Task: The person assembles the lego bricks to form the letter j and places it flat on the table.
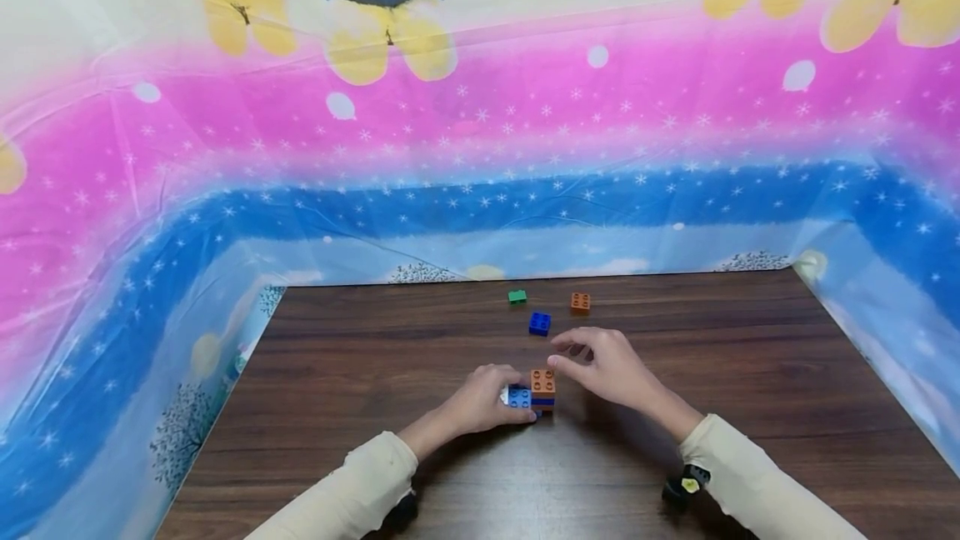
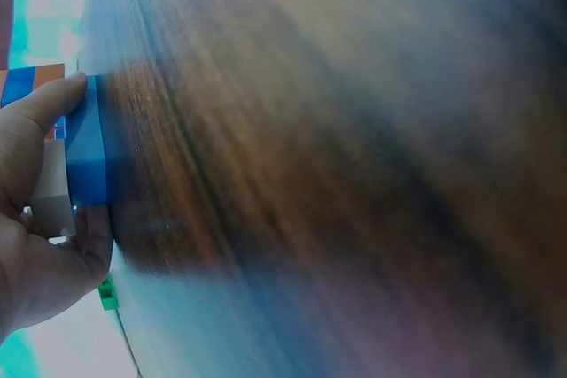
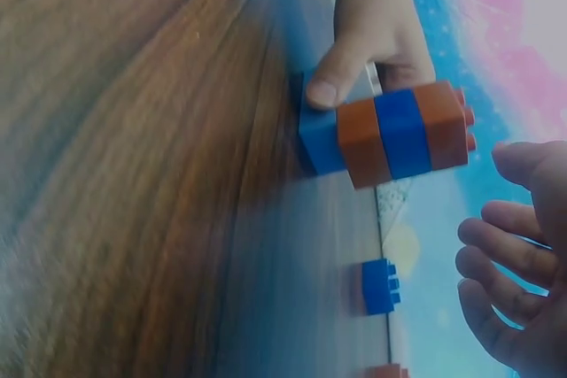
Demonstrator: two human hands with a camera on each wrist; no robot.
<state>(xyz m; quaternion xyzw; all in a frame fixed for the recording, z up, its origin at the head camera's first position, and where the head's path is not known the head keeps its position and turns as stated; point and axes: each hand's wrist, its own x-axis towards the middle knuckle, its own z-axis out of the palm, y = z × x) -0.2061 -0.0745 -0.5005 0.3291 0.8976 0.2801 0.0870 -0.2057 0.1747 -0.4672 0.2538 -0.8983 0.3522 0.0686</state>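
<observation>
A toy building brick assembly (image 1: 543, 383) stands on the table in front of me. Its right end is a stack of an orange brick (image 3: 361, 143), a dark blue brick (image 3: 404, 130) and an orange top brick (image 3: 441, 123), studs up, on a lighter blue base (image 3: 320, 135). A white brick (image 2: 53, 188) sits on the base's other end, partly covered by fingers. My left hand (image 1: 483, 400) grips the base between thumb and fingers. My right hand (image 1: 606, 367) hovers just right of the stack, fingers loosely bent, holding nothing.
Beyond the hands lie three loose bricks: a blue brick (image 1: 540, 323), a green brick (image 1: 517, 297) and an orange brick (image 1: 581, 302). A patterned cloth (image 1: 480, 215) rises behind the dark wooden table (image 1: 360, 340) and along its sides.
</observation>
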